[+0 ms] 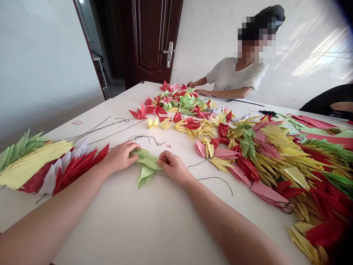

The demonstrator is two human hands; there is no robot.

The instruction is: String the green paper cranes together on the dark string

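Left hand [120, 156] curling over one end of a green paper crane [146, 166], right hand [173, 167] pinching the other end, both grasping it on the white table [110, 224] — black thread [212, 178] trailing just beside it. Lying in tight rows by the left forearm [55, 206]: a long bank of green, yellow, white and red cranes [46, 165]. Sitting loose across the table's far side and right: big heaps of cranes [261, 158] — a person [234, 75] leaning in at the far edge, one hand touching the pile.
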